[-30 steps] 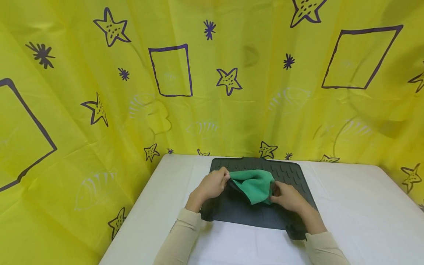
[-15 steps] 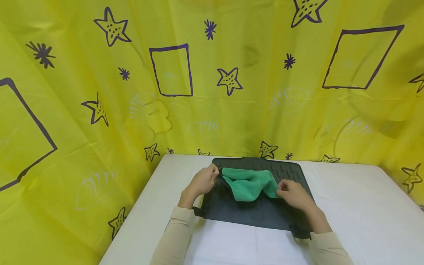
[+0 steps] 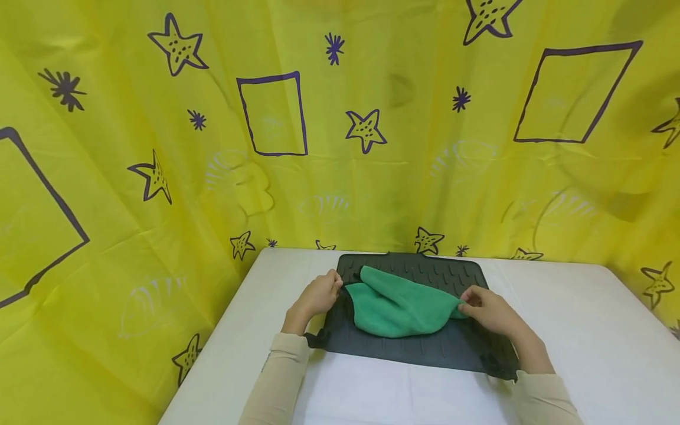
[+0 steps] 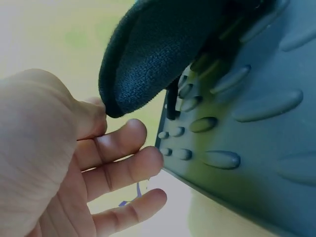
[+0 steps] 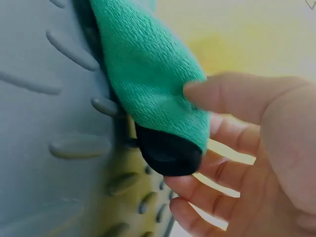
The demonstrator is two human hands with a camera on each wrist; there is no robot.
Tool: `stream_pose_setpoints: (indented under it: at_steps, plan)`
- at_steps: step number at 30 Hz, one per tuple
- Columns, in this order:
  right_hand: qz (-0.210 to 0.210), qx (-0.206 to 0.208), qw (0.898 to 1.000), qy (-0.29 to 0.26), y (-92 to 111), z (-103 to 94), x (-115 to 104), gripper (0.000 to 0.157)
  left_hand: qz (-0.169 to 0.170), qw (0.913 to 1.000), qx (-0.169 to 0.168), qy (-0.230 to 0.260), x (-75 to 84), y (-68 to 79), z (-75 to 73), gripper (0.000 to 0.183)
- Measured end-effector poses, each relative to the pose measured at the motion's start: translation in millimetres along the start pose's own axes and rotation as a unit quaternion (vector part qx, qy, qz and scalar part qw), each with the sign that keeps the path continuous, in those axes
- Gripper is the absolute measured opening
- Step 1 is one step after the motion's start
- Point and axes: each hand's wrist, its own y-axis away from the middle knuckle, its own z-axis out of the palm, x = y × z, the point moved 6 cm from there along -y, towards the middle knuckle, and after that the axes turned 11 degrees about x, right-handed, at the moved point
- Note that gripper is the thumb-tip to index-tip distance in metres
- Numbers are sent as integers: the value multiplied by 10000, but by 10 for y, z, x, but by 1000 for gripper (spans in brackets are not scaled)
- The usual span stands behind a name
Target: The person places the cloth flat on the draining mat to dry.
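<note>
While both hands hold it by opposite ends, the green cloth point(image 3: 404, 307) hangs loosely between them above the dark board point(image 3: 382, 348), creased along its length and bulging toward the person. Whether its lowest part touches the board cannot be told. The left hand point(image 3: 319, 293) pinches the cloth's left end between thumb and forefinger; in the left wrist view that end looks dark and fuzzy, and the other three fingers point(image 4: 123, 170) reach out beneath it, slightly spread. The right hand point(image 3: 491, 310) grips the right end, its thumb point(image 5: 229, 96) pressed flat on the green face and the other fingers behind and below, near a black corner point(image 5: 170, 153). Raised oblong ridges point(image 4: 269, 106) cover the board, which is on the white desk point(image 3: 574, 319), a black piece point(image 3: 319, 339) jutting from its near left corner and another point(image 3: 496, 366) at the near right. Beige sleeves point(image 3: 281, 372) cover both forearms. Behind the desk hangs a yellow curtain point(image 3: 425, 171) printed with purple starfish point(image 3: 366, 130) and rectangular outlines point(image 3: 272, 115).
</note>
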Motion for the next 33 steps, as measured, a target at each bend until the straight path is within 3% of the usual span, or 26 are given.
stream_pose_setpoints:
  at_steps: [5,9,13,18,26,33]
  plan:
    - [235,-45,9996,165,22,-71,39,45,-227,9996,36,136,-45,18,23,17]
    - [596,-163,9968,506,24,-84,112,55,-534,9985,26,74,-80,28,49,21]
    - [772,-42,9959,464,-3,-50,179,53,-713,9974,-105,-92,-99,46,81,25]
    - [835,317,9959,155,-30,-19,211,38,-649,9979,-50,-2,-100,39,77,26]
    - [1374,692,9876,-300,37,-176,261,46,-524,9958,745,-90,-62,3,-57,17]
    - [1372,717,9871,-412,88,-304,322,47,-1059,9821,1532,-274,-139,-4,-163,20]
